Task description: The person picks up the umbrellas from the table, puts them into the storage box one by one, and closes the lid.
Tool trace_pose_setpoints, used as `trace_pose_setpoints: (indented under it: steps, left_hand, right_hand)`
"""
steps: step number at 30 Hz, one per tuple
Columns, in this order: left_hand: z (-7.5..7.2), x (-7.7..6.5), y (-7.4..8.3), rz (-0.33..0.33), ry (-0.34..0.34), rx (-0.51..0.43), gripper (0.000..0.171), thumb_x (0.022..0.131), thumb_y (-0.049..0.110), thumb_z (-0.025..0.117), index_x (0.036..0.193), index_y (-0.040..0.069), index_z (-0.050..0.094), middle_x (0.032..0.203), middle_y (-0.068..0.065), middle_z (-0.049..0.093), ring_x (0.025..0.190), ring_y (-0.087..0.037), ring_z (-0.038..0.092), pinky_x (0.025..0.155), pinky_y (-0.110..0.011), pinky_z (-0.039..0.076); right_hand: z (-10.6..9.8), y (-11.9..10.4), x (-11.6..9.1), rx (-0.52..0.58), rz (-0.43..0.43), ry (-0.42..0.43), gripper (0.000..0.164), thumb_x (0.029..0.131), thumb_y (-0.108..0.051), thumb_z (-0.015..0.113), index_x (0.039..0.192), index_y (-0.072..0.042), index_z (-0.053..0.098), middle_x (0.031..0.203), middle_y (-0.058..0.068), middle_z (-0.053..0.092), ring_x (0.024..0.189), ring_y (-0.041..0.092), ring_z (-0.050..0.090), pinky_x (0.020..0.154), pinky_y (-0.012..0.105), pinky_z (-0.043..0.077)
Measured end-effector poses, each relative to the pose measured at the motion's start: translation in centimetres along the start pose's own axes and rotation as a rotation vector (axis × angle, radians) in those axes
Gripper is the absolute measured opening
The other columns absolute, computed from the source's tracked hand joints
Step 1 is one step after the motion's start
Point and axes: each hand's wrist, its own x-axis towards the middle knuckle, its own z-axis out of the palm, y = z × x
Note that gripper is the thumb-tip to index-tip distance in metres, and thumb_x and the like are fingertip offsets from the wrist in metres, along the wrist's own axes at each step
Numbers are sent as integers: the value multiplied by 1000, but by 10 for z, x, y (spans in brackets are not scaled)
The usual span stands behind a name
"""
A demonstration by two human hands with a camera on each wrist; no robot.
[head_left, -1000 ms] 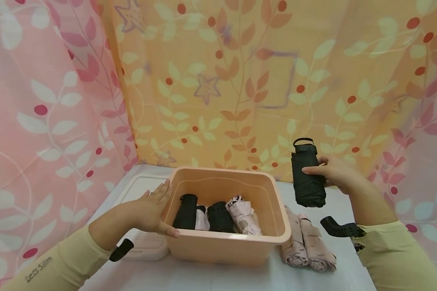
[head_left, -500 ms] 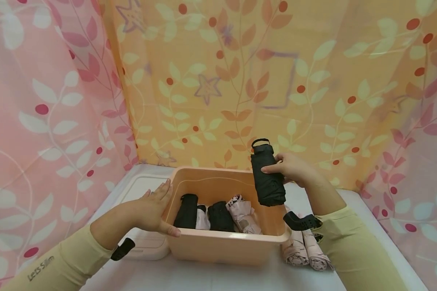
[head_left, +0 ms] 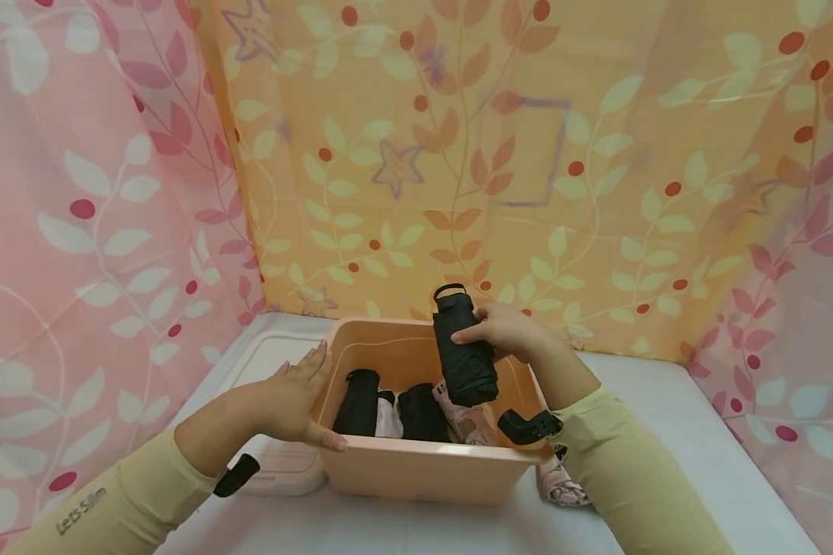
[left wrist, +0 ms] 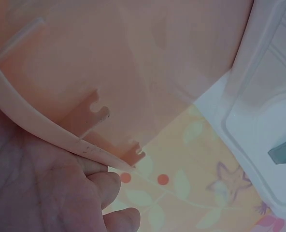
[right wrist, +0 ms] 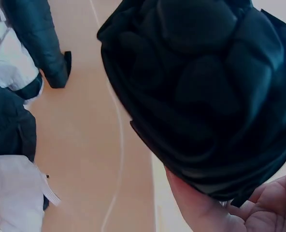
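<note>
Head view: I see the right hand [head_left: 509, 331] clasping a black umbrella [head_left: 466, 358] from the right, over the box [head_left: 416, 472], loop end up, long axis leaning left; left hand [head_left: 291, 405] straight-fingered; left wrist: palm against rim [left wrist: 32, 123]; right wrist: umbrella's bottom nearest.

Prob. room in bin [head_left: 423, 474], R side

1. The worktop [head_left: 686, 408] is white.
2. Behind the worktop is a yellow curtain [head_left: 458, 231] with leaves and purple stars [head_left: 398, 169].
3. Left and right of the worktop are pink leafy curtains [head_left: 111, 231].
</note>
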Motion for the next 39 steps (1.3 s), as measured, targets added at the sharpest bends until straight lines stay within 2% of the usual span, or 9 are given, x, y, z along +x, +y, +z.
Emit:
trace_pose_setpoints:
  steps: [10,18,23,30,35,39]
  left_hand:
    - [0,0,-2,-6,-3,-5,132,59,80,56,144,-5,1,151,-21,-7,138,-36,-2,105,-60,6]
    - [-1,2,-1,-11,-15,-10,132,59,79,56,144,-5,1,151,-21,-7,138,-36,-3,105,-61,5]
    - [0,3,0,-8,-20,-14,131,59,78,57,144,-5,2,151,-21,-7,138,-36,-3,105,-61,4]
    - [0,5,1,-16,-22,2,132,58,81,54,145,-3,2,151,-19,-7,139,-34,-3,106,-59,5]
    - [-1,3,2,-11,-21,-3,131,58,80,55,144,-5,3,151,-21,-6,138,-36,-2,105,-61,5]
    - [-1,4,1,-10,-21,-1,132,58,79,57,144,-5,3,151,-20,-7,138,-36,-2,104,-61,5]
  right_hand:
    - [22,-10,15,-27,3,-27,45,79,-23,71,107,5,49,98,18,58,75,25,64,66,37,55]
    - [40,-13,29,-125,26,-77,45,77,-25,72,106,3,52,94,14,59,75,24,63,63,36,55]
    - [47,-11,38,-206,21,-94,37,76,-26,74,97,1,59,89,13,60,71,23,62,57,34,54]
    - [57,-5,47,-177,39,-151,40,75,-20,75,104,0,57,91,12,61,73,22,64,59,36,54]
    - [63,-1,49,-235,19,-161,36,74,-20,75,98,1,59,87,11,61,71,21,63,58,35,53]
    - [67,4,49,-208,40,-198,38,74,-16,75,103,0,55,89,11,61,72,22,63,59,37,54]
